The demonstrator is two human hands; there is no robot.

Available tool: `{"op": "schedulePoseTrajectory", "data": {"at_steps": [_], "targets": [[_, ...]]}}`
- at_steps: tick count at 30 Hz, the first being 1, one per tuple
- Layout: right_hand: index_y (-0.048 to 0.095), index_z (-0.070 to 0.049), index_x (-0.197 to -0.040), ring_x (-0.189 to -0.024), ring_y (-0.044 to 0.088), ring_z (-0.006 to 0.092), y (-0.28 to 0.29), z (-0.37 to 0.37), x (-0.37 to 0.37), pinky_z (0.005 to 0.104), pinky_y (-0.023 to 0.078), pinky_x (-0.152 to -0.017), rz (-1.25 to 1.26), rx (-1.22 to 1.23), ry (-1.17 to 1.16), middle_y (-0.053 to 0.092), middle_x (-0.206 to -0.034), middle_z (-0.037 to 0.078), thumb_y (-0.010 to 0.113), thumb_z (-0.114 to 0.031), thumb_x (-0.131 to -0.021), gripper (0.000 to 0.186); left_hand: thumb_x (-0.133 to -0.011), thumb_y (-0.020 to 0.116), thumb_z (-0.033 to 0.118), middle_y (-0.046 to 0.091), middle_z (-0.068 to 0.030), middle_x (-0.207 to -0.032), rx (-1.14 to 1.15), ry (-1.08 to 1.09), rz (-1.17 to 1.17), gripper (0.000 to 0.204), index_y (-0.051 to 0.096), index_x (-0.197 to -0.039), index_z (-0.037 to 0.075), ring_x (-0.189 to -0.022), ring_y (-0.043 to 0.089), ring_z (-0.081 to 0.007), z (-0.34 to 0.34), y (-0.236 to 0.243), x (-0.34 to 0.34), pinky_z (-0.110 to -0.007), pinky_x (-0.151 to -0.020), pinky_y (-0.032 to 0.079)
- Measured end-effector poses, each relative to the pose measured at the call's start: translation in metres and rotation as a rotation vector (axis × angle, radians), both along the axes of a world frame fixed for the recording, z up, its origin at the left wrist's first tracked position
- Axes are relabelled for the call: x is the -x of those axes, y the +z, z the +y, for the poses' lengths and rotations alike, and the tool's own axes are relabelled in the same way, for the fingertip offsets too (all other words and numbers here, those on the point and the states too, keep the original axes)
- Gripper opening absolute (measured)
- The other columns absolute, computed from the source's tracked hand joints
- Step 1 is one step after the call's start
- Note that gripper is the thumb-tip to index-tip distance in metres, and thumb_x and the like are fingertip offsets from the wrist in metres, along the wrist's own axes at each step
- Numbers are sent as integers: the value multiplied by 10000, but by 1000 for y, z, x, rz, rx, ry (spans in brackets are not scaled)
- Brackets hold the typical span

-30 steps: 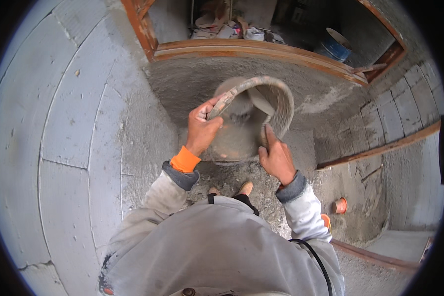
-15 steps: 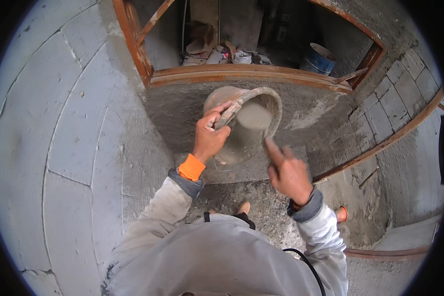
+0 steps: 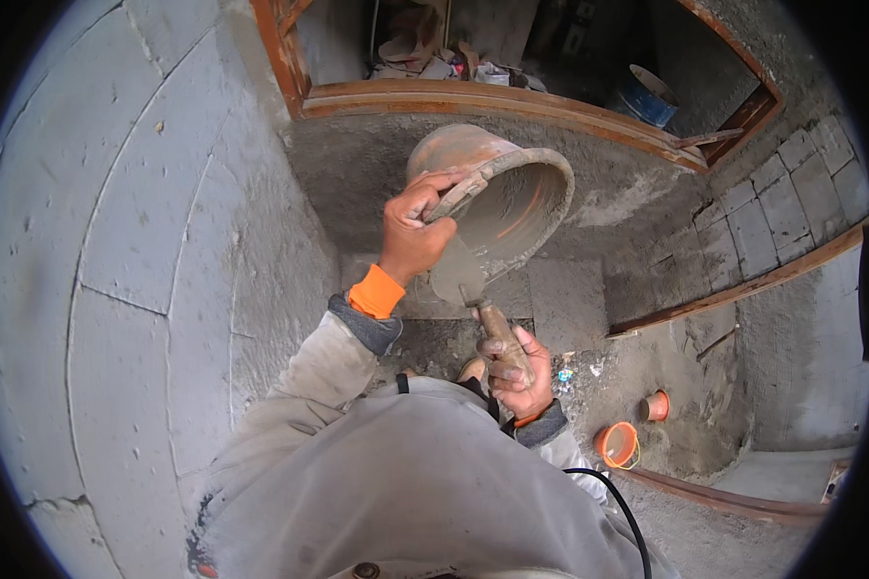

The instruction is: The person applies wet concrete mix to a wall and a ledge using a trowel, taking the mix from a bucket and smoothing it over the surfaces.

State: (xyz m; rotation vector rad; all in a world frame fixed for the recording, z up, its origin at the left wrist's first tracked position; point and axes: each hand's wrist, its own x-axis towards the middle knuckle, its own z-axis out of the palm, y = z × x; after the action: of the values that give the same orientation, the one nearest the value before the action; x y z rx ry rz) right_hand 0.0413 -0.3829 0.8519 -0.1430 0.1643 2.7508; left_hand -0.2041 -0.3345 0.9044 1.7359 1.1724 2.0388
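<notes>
A mortar-crusted bucket point(image 3: 459, 152) is tipped on its side in front of me, its round mouth facing right and toward me. Wet grey mortar coats the inside. My left hand point(image 3: 417, 227) is closed on the near left part of its rim. In my right hand point(image 3: 526, 378) is a trowel point(image 3: 502, 340), its worn handle wrapped by my fingers. The trowel's grey blade lies at the lower left of the bucket's mouth, close to my left hand; whether it touches the rim I cannot tell.
A block wall point(image 3: 130, 232) rises close on my left. Ahead is a brown wooden window frame point(image 3: 492, 96), with a blue drum point(image 3: 647, 96) beyond it. Two small orange buckets point(image 3: 616, 444) are on the floor at right, near a wooden beam point(image 3: 743, 280).
My right hand has drawn the trowel out of the bucket, down and left toward my body. The bucket's mouth shows more openly, and my view has shifted slightly.
</notes>
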Motion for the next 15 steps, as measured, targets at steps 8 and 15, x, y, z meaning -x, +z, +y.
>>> {"op": "schedulePoseTrajectory", "data": {"at_steps": [8, 15], "targets": [[383, 4, -1310, -528, 588, 171, 83, 65, 13, 289, 479, -453, -1240, -1574, -12, 580, -741, 152, 483, -151, -828, 516, -567, 527, -80, 620, -186, -1070, 62, -19, -69, 176, 373, -585, 2, -1100, 539, -247, -8, -8, -5, -320, -881, 418], [408, 21, -1288, -391, 518, 164, 112, 68, -10, 266, 434, -370, -1260, -1244, -13, 571, -652, 111, 474, -97, -810, 497, -559, 503, -69, 637, -185, -1022, -28, -92, 191, 191, 353, -576, 49, -1117, 537, -331, -24, 38, -7, -482, -1015, 309]]}}
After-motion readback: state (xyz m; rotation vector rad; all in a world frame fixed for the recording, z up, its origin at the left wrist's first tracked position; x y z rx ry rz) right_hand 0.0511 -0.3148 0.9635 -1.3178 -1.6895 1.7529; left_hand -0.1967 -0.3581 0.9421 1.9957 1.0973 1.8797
